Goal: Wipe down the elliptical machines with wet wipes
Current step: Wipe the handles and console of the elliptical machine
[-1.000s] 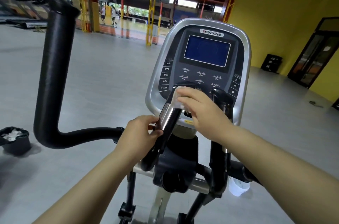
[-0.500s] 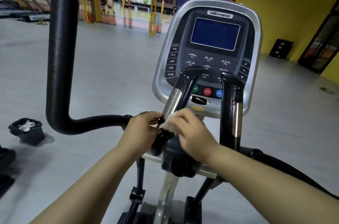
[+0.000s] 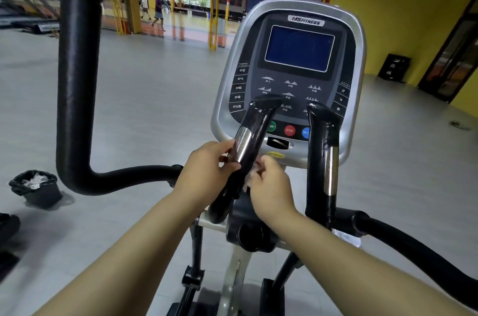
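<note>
Left hand curls round the inner grip — right hand pinches a wipe against its right side, just below the console

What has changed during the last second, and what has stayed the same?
The right hand, holding the wet wipe, slid down the black grip from its top end to its lower part. Nothing was picked up or let go. The left hand stays on that grip beside its metal plate; the console is unchanged.
</note>
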A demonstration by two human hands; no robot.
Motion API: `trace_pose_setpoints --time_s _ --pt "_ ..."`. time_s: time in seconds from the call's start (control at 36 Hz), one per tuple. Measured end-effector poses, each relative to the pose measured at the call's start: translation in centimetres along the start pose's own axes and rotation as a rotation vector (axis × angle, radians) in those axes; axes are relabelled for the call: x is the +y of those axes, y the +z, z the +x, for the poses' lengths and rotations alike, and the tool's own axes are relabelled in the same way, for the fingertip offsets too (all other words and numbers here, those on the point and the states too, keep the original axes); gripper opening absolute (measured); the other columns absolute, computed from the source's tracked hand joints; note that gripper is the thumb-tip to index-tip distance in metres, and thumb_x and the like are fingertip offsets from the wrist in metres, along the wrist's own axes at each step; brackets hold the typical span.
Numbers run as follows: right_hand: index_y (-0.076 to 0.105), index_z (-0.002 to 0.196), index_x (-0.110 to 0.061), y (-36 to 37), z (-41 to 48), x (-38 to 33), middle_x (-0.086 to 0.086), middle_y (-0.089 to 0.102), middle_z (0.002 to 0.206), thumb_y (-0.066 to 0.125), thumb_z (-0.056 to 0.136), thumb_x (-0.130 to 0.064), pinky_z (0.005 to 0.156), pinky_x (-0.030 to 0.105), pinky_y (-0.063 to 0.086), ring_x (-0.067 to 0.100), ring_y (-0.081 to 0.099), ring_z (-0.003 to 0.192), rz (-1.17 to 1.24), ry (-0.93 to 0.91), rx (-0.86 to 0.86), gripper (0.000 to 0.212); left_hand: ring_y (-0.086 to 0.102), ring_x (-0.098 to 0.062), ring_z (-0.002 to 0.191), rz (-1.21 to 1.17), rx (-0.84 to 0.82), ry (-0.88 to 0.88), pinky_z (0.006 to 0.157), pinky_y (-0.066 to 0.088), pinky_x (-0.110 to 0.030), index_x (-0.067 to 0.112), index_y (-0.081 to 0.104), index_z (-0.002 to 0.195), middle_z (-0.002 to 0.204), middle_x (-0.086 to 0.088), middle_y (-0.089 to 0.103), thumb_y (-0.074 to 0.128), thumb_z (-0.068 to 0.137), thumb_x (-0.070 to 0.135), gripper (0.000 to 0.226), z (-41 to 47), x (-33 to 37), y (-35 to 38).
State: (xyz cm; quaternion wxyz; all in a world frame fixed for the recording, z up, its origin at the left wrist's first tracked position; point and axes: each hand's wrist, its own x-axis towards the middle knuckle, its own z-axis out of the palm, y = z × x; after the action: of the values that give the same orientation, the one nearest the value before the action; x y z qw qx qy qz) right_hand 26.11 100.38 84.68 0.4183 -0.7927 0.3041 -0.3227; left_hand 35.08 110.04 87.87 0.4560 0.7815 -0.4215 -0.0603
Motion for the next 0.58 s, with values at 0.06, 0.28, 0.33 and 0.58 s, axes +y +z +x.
trace_pose_setpoints --time_s 0.06,0.28,0.33,0.58 --pt "0.058 0.107 -0.015 -0.6 1.8 -1.2 0.007 0.066 0.094 0.042 0.095 -0.005 0.074 0.035 0.05 0.022 0.061 0.082 0.035 -0.04 0.098 0.022 0.061 0.001 0.09 -0.036 0.021 -0.026 0.085 0.051 -0.028 0.032 0.064 0.107 0.096 0.015 0.064 0.065 0.084 0.016 0.028 0.0 0.1 0.0" --pt "0.054 0.099 -0.014 -3.5 5.8 -5.5 -0.005 0.055 0.079 0.034 0.088 0.006 0.054 0.022 0.039 0.012 0.05 0.069 -0.04 -0.072 0.217 0.031 0.06 0.009 0.083 -0.105 0.031 -0.062 0.077 0.052 -0.023 0.034 0.066 0.095 0.086 0.022 0.065 0.069 0.082 0.014 0.023 0.1 0.1 -0.1" --pt "0.053 0.094 -0.018 -2.2 4.3 -4.1 -0.008 0.053 0.077 0.038 0.088 0.004 0.064 0.024 0.041 0.015 0.053 0.075 -0.085 0.001 0.134 0.027 0.06 0.01 0.082 -0.094 0.049 -0.06 0.076 0.051 -0.022 0.034 0.064 0.089 0.084 0.022 0.064 0.07 0.082 0.015 0.021 0.0 0.0 0.0" --pt "0.062 0.082 -0.015 -1.0 -0.8 -0.5 -0.004 0.064 0.073 0.06 0.085 -0.002 0.057 0.008 0.043 0.006 0.059 0.068 -0.001 0.087 -0.122 0.013 0.061 0.001 0.091 -0.001 0.008 -0.042 0.081 0.051 -0.027 0.027 0.065 0.092 0.089 0.017 0.065 0.064 0.086 0.02 0.009 -0.1 -0.8 -0.1"
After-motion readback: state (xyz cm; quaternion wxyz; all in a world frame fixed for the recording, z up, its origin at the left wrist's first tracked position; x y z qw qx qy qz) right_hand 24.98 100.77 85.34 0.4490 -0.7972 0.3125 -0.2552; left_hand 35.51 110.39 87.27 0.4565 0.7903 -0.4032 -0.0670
